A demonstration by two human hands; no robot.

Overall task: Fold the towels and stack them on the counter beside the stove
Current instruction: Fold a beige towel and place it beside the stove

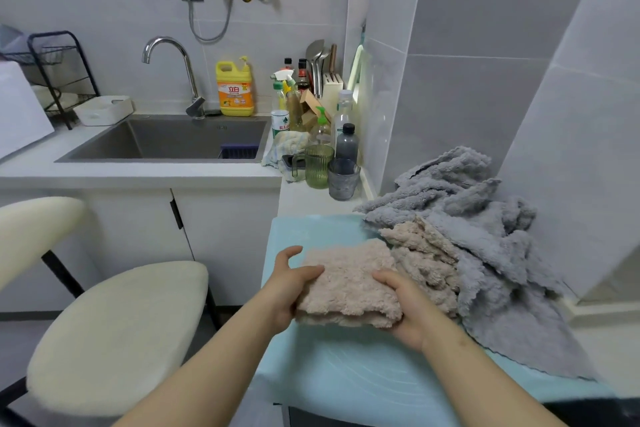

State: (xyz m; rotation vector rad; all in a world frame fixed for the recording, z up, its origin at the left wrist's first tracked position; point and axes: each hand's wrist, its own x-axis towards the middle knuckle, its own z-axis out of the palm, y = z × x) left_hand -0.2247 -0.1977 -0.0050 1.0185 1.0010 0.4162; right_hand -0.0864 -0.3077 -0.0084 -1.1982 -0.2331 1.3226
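Note:
A folded beige towel (346, 282) lies on a light blue mat (346, 381) on the counter. My left hand (289, 282) grips its left edge, thumb on top. My right hand (403, 305) grips its right front corner, thumb over the top. A second beige towel (420, 255) lies crumpled just to the right. A heap of grey towels (485, 236) spreads behind and to the right of it, hanging over the mat's right side.
A green ribbed cup (318, 165) and a grey glass (343, 178) stand behind the mat, with bottles and a knife block (332, 87) further back. The sink (166, 140) is at the back left. A cream chair (114, 333) stands to the left of the counter.

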